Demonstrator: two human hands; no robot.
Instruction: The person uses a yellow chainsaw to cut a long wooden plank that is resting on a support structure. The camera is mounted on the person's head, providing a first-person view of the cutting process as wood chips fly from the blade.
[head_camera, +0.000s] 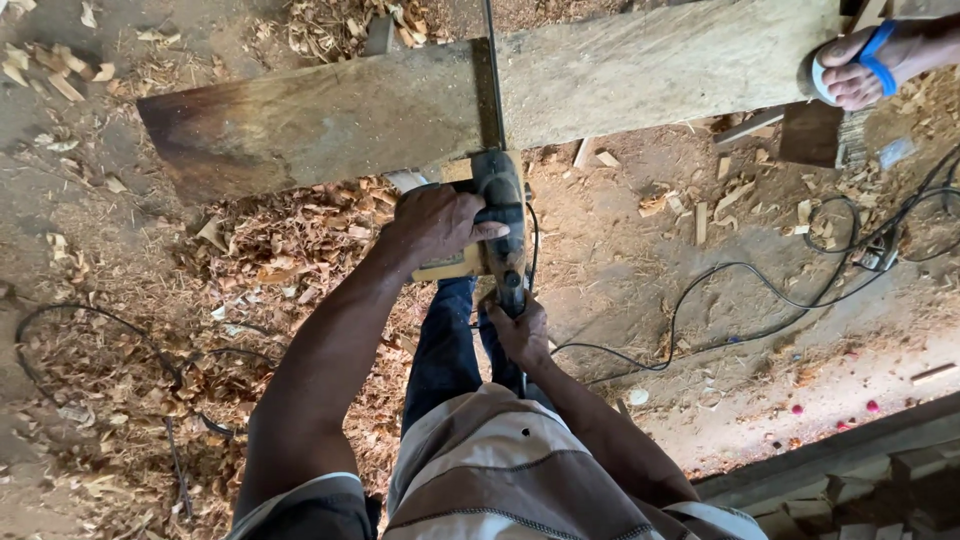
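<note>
head view: the left hand has its grip pressed together over the front body of a dark power saw. the right hand has its grip wrapped around the saw's rear handle. the saw sits at the near edge of a long wooden plank, in line with a cut running across it. wood shavings cover the floor, a black cable trails right, and a sandalled foot rests on the plank's far end.
</note>
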